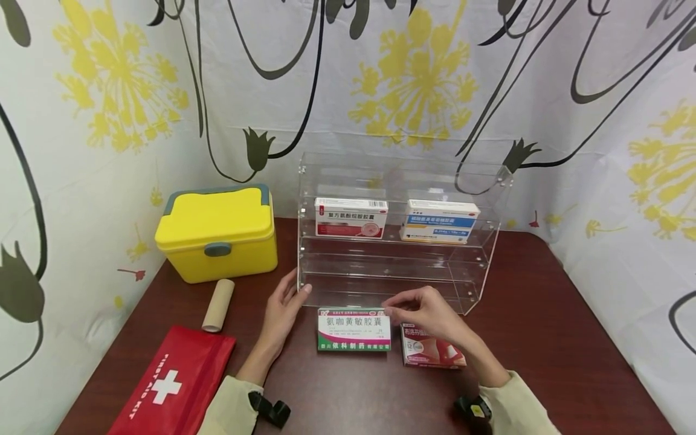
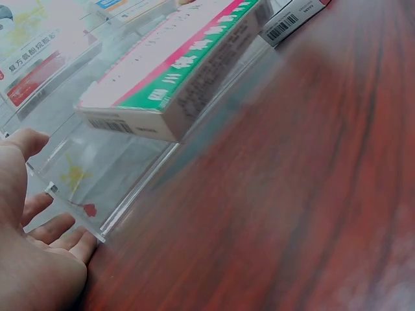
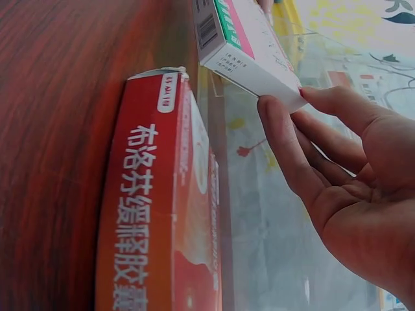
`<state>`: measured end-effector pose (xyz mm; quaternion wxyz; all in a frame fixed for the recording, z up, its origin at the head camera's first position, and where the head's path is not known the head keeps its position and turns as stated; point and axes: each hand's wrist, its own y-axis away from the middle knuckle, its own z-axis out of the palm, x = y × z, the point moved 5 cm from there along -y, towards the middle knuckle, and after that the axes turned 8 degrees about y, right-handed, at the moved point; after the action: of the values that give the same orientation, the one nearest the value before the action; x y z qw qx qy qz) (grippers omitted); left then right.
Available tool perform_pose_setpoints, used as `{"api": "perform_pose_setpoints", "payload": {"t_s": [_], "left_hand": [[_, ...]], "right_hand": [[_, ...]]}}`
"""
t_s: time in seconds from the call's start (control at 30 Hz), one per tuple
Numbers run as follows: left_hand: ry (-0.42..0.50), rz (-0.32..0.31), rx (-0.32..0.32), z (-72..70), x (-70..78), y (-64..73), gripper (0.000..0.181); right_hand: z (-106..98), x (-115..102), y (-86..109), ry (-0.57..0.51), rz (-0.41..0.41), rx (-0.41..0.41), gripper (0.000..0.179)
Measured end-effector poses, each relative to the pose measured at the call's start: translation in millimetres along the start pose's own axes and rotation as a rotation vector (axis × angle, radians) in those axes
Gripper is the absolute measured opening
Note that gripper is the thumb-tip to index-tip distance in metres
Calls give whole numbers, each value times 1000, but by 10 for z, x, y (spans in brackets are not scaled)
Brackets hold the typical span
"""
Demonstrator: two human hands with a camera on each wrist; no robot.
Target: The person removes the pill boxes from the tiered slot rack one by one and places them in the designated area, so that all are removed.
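Note:
My right hand (image 1: 426, 311) pinches the right end of a white, pink and green medicine box (image 1: 354, 331) between thumb and fingertips. In the right wrist view the box (image 3: 253, 55) tilts at the fingertips. My left hand (image 1: 283, 311) rests at the lower left corner of a clear acrylic shelf rack (image 1: 380, 290), its fingers spread along the side panel. In the left wrist view the held box (image 2: 175, 71) is raised in front of the rack's lower tier. A red medicine box (image 1: 432, 350) lies on the table under my right wrist.
On the rack's middle tier stand a red-and-white box (image 1: 351, 219) and a blue-and-white box (image 1: 440, 222). A yellow lidded case (image 1: 217, 235) stands at back left. Before it lie a cardboard tube (image 1: 219, 305) and a red first aid pouch (image 1: 174, 380). Patterned curtains border the table.

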<state>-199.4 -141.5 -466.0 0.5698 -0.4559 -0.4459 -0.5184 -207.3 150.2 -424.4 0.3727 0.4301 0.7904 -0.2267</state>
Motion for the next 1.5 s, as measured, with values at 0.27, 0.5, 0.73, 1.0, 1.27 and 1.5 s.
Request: {"api": "perform_pose_setpoints", "payload": {"t_s": [0.27, 0.5, 0.73, 1.0, 1.27, 1.5], "left_hand": [[-18, -14, 12, -16, -4, 13, 57], [2, -8, 11, -51, -102, -9, 59], [18, 29, 15, -108, -308, -85, 57], [12, 26, 26, -102, -315, -88, 60], [9, 17, 25, -84, -305, -98, 62], [-1, 14, 26, -79, -297, -100, 62]], "right_hand": [[104, 61, -45, 81, 30, -25, 20], [183, 79, -67, 210, 60, 27, 16], [235, 57, -81, 278, 33, 51, 9], [265, 72, -89, 305, 10, 66, 5], [283, 88, -101, 322, 34, 78, 5], [278, 94, -111, 335, 26, 93, 8]]}}
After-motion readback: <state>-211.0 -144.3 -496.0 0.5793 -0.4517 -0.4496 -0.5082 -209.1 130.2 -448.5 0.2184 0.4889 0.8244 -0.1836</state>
